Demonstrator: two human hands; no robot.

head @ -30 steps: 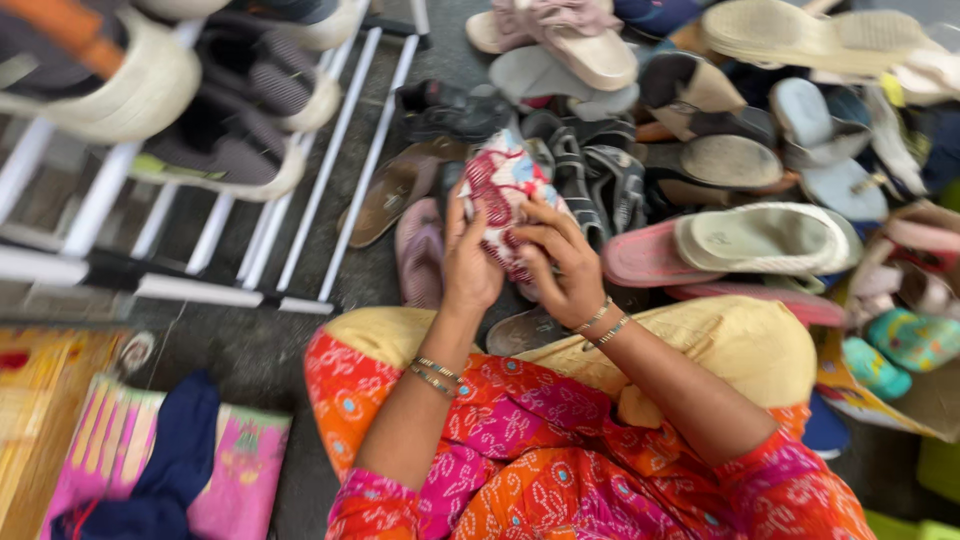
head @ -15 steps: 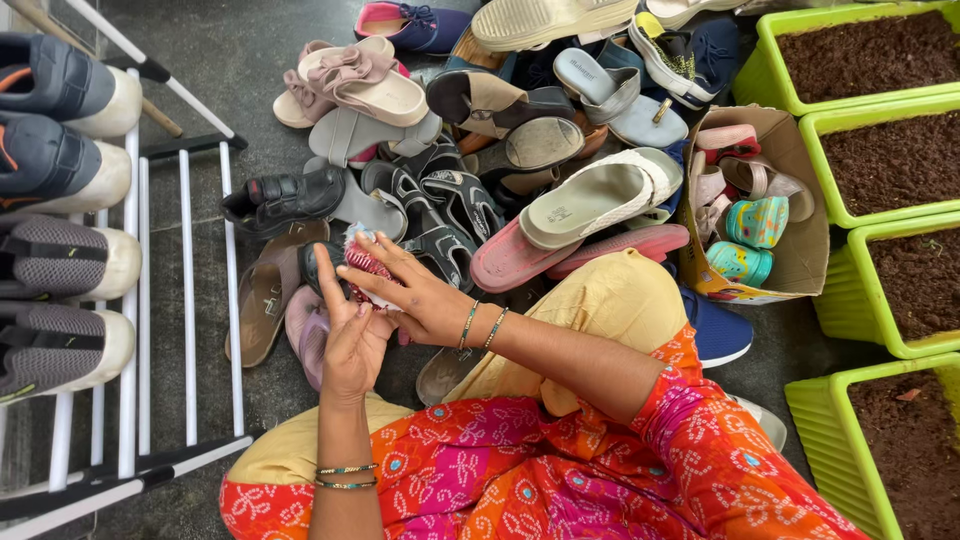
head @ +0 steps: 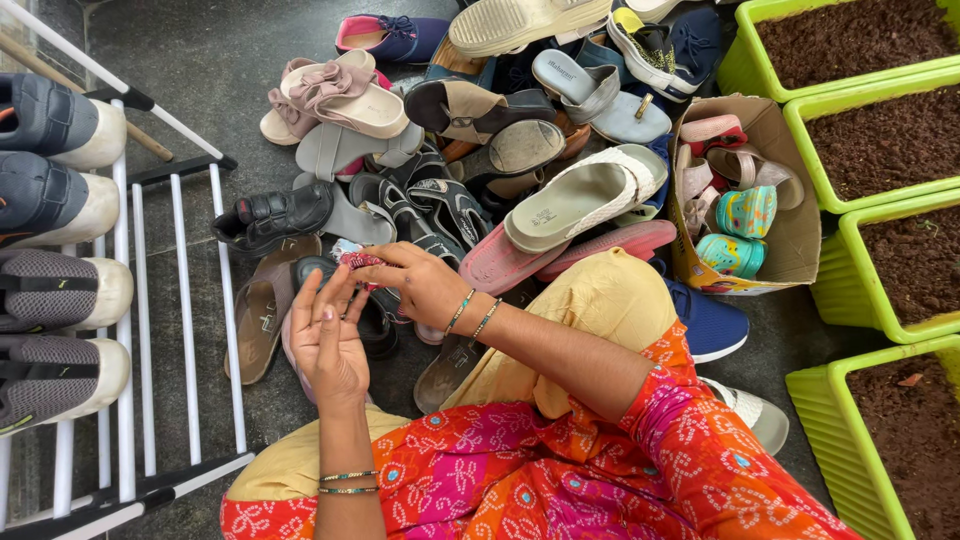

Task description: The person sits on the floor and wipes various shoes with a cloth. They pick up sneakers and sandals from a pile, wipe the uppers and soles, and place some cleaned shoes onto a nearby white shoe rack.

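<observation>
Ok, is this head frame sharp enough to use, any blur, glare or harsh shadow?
Head view: sharp across the pile of mixed sandals; soft, even daylight, no glare or hard shadows; only the left hand and right hand look slightly soft around the small red-and-white patterned cloth item; white rack bars bend at the edge.

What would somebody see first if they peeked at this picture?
Probably the big jumble of shoes and sandals piled on the floor in the middle. Just below it, the left hand and right hand meet around a small red and white cloth. Bright green planters of soil line the right side, and grey sneakers sit on a white rack at the left.
</observation>
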